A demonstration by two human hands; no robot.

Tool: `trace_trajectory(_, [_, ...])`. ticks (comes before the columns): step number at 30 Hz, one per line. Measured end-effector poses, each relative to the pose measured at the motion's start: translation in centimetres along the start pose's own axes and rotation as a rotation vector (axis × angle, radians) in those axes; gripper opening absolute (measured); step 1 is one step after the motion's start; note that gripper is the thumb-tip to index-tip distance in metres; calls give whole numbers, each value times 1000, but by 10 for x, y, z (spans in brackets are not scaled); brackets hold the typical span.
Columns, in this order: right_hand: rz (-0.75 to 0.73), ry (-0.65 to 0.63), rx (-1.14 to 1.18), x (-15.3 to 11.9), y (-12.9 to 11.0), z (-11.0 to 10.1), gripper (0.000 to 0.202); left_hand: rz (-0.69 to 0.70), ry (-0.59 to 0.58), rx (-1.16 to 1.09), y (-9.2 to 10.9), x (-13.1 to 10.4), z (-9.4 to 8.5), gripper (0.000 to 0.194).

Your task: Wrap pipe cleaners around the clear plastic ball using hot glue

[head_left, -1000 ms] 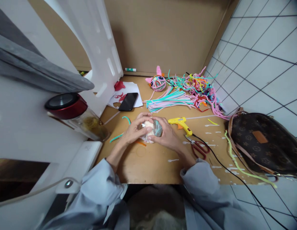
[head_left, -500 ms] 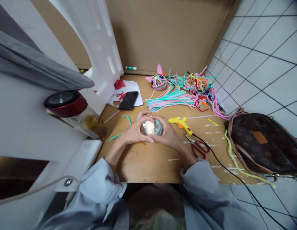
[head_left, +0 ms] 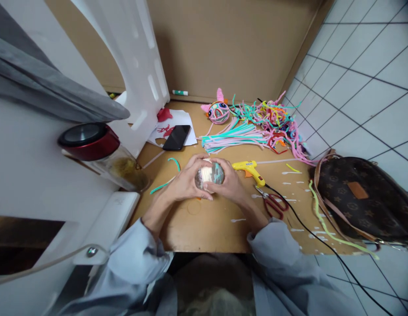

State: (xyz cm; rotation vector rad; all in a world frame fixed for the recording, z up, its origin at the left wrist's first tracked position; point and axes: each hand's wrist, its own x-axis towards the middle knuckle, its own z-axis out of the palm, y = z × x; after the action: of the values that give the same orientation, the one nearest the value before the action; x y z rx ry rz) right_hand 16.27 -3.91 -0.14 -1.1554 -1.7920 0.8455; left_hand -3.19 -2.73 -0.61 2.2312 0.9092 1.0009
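Note:
Both of my hands cup a small round ball (head_left: 210,174) covered in clear wrap, with cream and teal showing through. My left hand (head_left: 185,182) grips its left side and my right hand (head_left: 228,184) its right side, just above the brown tabletop (head_left: 210,224). A yellow glue gun (head_left: 249,169) lies just right of my right hand, and red-handled scissors (head_left: 272,202) lie beyond it. A teal pipe cleaner (head_left: 164,184) lies left of my left hand.
A heap of coloured pipe cleaners (head_left: 256,127) and a finished pipe-cleaner ball (head_left: 218,112) lie at the back. A black phone (head_left: 176,137) rests on paper. A red-lidded jar (head_left: 101,156) stands left. A brown handbag (head_left: 365,197) sits right, with a black cord (head_left: 322,245) beside it.
The ball has turned in my hands: loose wrap that stuck out below it now lies smooth, and my hands have closed more tightly around it.

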Motion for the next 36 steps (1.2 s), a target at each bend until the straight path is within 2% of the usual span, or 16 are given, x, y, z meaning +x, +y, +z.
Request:
trace_trajectory(8, [25, 37, -30, 1, 3, 4, 67, -10, 8, 66, -4, -3, 6, 96])
trace_trajectory(15, [-2, 21, -41, -1, 4, 4, 71, 9, 92, 111, 2, -1, 11, 73])
trace_trajectory(19, [0, -8, -23, -3, 5, 1, 75, -6, 121, 110, 4, 2, 12, 70])
trace_trajectory(22, [7, 63, 5, -3, 5, -1, 68, -23, 136, 92, 3, 2, 11, 70])
trace_trajectory(24, [-9, 133, 21, -3, 5, -4, 55, -47, 140, 71, 2, 2, 11, 71])
trace_trajectory(27, [-114, 240, 29, -4, 3, -7, 30, -88, 140, 54, 3, 3, 11, 72])
trace_trajectory(29, [-203, 292, 1, -5, 2, -8, 20, -108, 133, 59, 3, 3, 11, 73])
trace_trajectory(32, [-279, 291, -49, -6, 1, -6, 19, -113, 117, 70, 5, 3, 10, 74])
trace_trajectory(36, [-257, 250, -65, -6, 2, -4, 21, -98, 80, 63, 7, 3, 8, 73])
